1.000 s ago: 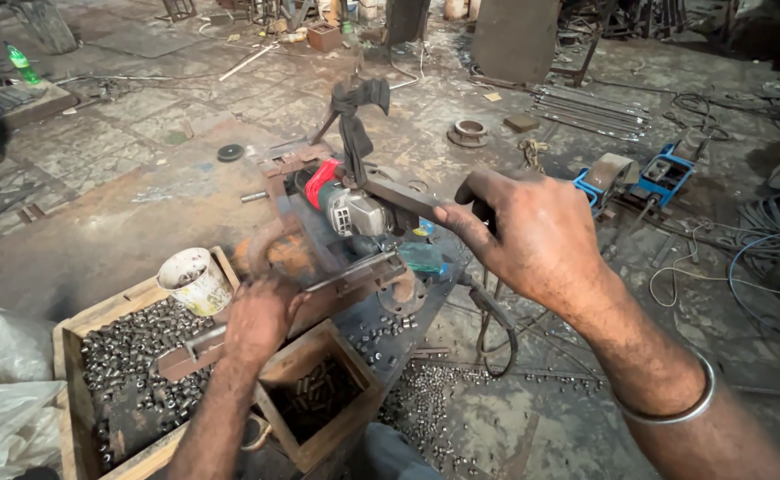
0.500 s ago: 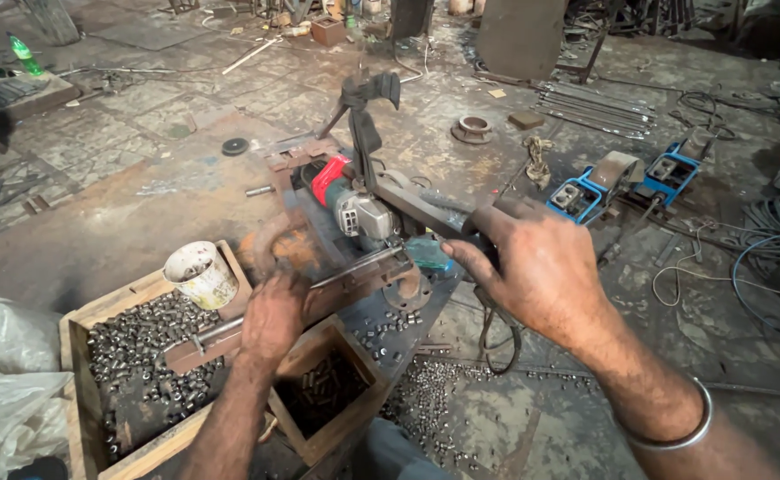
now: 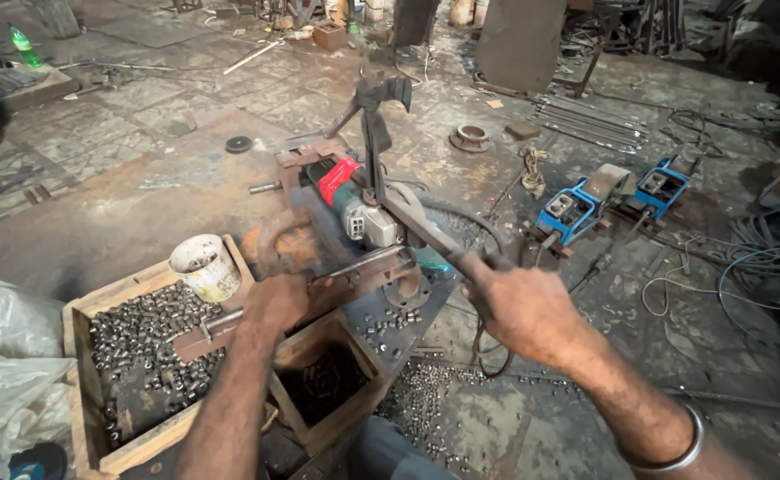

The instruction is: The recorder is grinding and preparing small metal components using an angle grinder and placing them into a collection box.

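Observation:
My right hand [image 3: 521, 307] is closed around the end of a long dark metal lever [image 3: 416, 227]. The lever runs up to a cutting rig with a red and grey angle grinder [image 3: 354, 203] mounted on it. My left hand [image 3: 274, 300] presses on a thin metal rod [image 3: 354, 265] lying along a rusty steel channel [image 3: 212, 331] that feeds toward the grinder's disc. Its fingers curl over the rod beside the rusty frame. The cutting disc itself is hidden behind the grinder's guard.
A wooden crate [image 3: 83, 356] at lower left holds several small cut metal pieces and a stained white cup [image 3: 205, 267]. A smaller wooden box [image 3: 328, 391] sits under the rig. Loose pieces litter the floor [image 3: 425, 404]. Blue machines [image 3: 576, 206], cables [image 3: 745, 276] and plastic bags [image 3: 8, 382] lie around.
My right hand has pulled the lever down and toward me, lowering the grinder. My left hand stayed on the rod at the channel. The camera view shifted slightly.

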